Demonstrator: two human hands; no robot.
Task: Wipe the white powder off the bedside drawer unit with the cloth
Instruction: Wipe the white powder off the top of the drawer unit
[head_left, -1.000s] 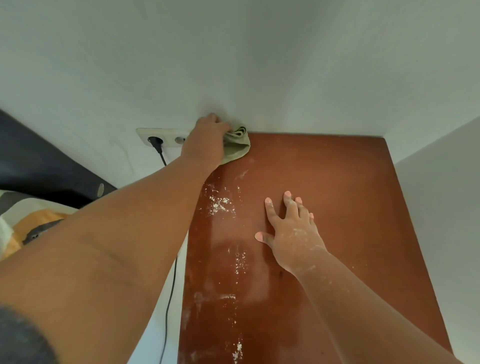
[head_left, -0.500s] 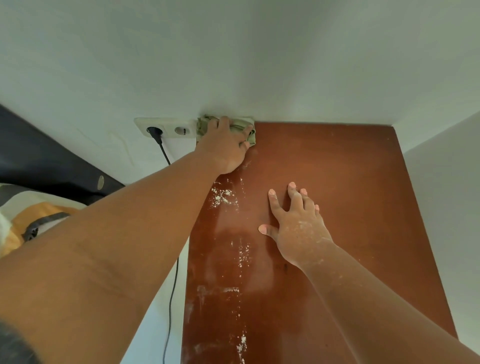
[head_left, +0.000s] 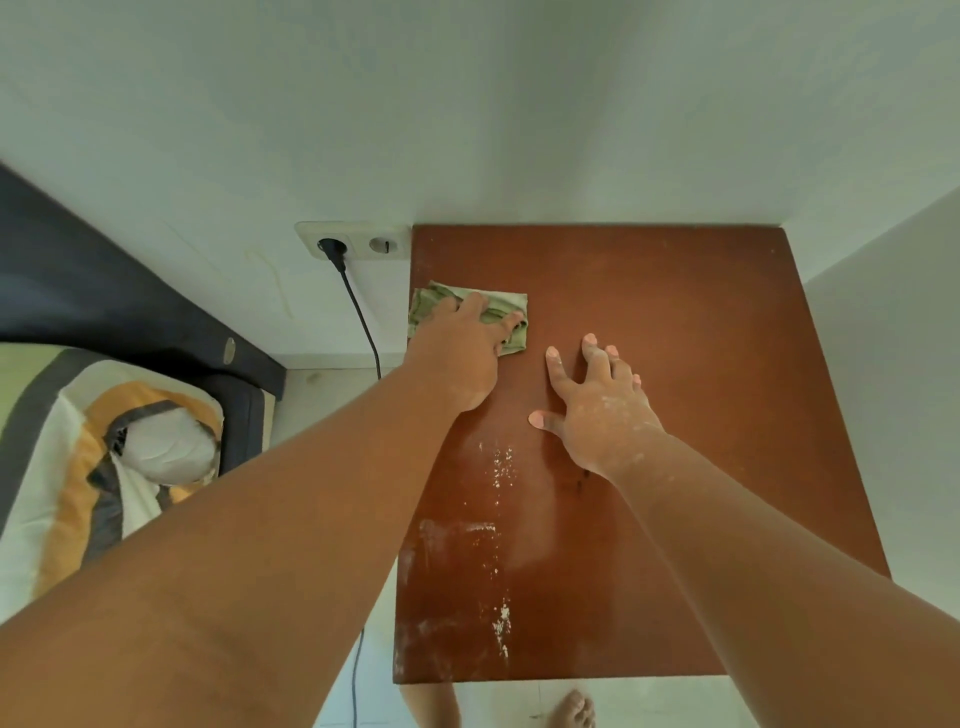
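Head camera, looking down: at far left lies a soft pillow (head_left: 104, 467) with curved bands of white, orange, grey and pale green, beside a dark padded headboard (head_left: 104, 291). On the white wall next to it sits a cream double socket (head_left: 358, 241); a round black plug (head_left: 332, 248) fills its left outlet and a thin black cable (head_left: 361, 317) hangs down from it. The left hand (head_left: 457, 353) presses down with bent fingers clenched on the cloth (head_left: 508, 301), a crumpled, folded pale green rag lying at the left edge of the bedside drawer unit (head_left: 701, 338), towards the back. The unit's top is a glossy reddish-brown rectangle. White powder (head_left: 501, 467) runs in gritty specks and smeared streaks along its left part, nearer the front. The right hand (head_left: 597, 410) rests flat on the middle of the top, fingers spread and released, its back dusted white. A bare foot (head_left: 574, 709) shows below the front edge.
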